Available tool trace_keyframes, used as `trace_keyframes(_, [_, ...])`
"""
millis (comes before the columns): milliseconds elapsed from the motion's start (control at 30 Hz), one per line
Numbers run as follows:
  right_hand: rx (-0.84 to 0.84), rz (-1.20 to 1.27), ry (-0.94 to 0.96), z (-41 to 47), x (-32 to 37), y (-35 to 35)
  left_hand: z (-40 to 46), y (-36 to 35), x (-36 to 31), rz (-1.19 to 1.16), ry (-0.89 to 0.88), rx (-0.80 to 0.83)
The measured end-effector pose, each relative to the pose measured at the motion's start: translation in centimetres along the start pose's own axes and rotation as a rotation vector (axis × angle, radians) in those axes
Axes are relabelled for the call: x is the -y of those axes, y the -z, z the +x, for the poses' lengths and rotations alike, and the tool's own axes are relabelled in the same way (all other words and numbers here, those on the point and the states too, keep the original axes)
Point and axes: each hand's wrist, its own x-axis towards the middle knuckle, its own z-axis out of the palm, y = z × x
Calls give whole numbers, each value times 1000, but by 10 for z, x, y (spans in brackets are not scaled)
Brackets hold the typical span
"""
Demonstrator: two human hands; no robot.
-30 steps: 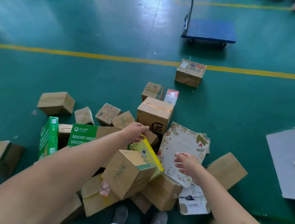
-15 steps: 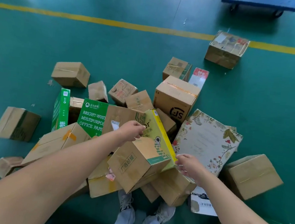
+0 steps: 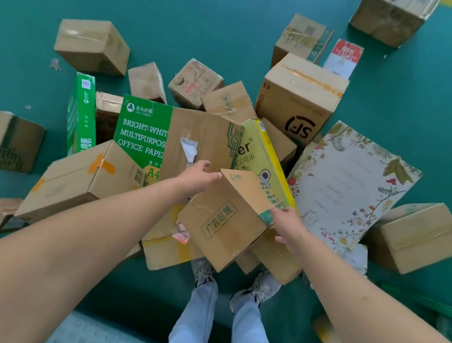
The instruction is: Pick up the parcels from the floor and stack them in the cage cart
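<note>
A pile of several cardboard parcels lies on the green floor in front of my feet. On top of it sits a tilted brown box (image 3: 229,215) with a green stamp and green corner tape. My left hand (image 3: 198,175) holds its upper left corner, fingers curled over the edge. My right hand (image 3: 287,226) grips its right corner at the green tape. Under it lie a yellow box (image 3: 259,152) and a green-and-brown office paper box (image 3: 167,136). The cage cart is out of view.
A flat floral-print parcel (image 3: 352,185) leans at the right, next to a brown box (image 3: 418,237). A tall box with a black logo (image 3: 299,101) stands behind the pile. Loose boxes (image 3: 92,46) are scattered left and far. A grey platform edge (image 3: 101,335) lies near my feet.
The view has tilted down and closer to the pile. My left hand has moved from the yellow box to the brown box's upper corner; my right hand has closed in on its right corner.
</note>
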Motion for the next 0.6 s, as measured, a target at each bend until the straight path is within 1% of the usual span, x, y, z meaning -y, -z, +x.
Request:
trace_keyframes(67, [-22, 94, -79, 4, -5, -11, 12, -3, 9, 2, 8, 20])
trace_keyframes(133, [11, 140, -144, 5, -11, -21, 21, -8, 16, 12, 18, 57])
trace_keyframes(233, [69, 198, -192, 7, -17, -34, 28, -16, 24, 25, 18, 88])
trace_keyframes(433, [31, 276, -151, 3, -23, -44, 34, -20, 37, -7, 6, 156])
trace_keyframes(600, [29, 350, -147, -8, -32, -50, 25, -20, 43, -16, -9, 171])
